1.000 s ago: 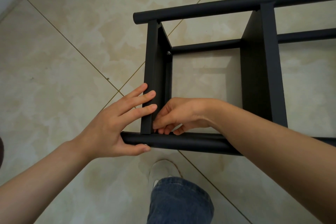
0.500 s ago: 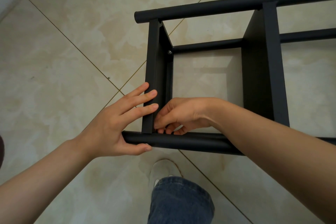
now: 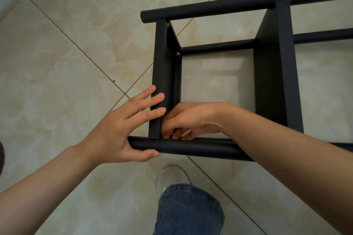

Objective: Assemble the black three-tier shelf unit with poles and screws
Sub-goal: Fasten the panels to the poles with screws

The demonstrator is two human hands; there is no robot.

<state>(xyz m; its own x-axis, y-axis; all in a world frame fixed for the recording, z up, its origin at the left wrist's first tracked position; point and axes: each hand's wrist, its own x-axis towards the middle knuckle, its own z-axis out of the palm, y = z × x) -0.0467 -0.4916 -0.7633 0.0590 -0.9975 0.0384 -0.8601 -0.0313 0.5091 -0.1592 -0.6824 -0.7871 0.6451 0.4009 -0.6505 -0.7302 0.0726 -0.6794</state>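
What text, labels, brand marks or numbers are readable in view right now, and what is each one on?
None readable: no words, labels, brands or numbers on the shelf, poles, floor, shoe or jeans.
Screw heads: too small to show any marking.

The left hand (image 3: 122, 129) is pressing straight fingers against the end shelf panel (image 3: 159, 74), thumb under the near pole (image 3: 193, 148). The right hand (image 3: 188, 120) is holding curled fingers in their inner corner.
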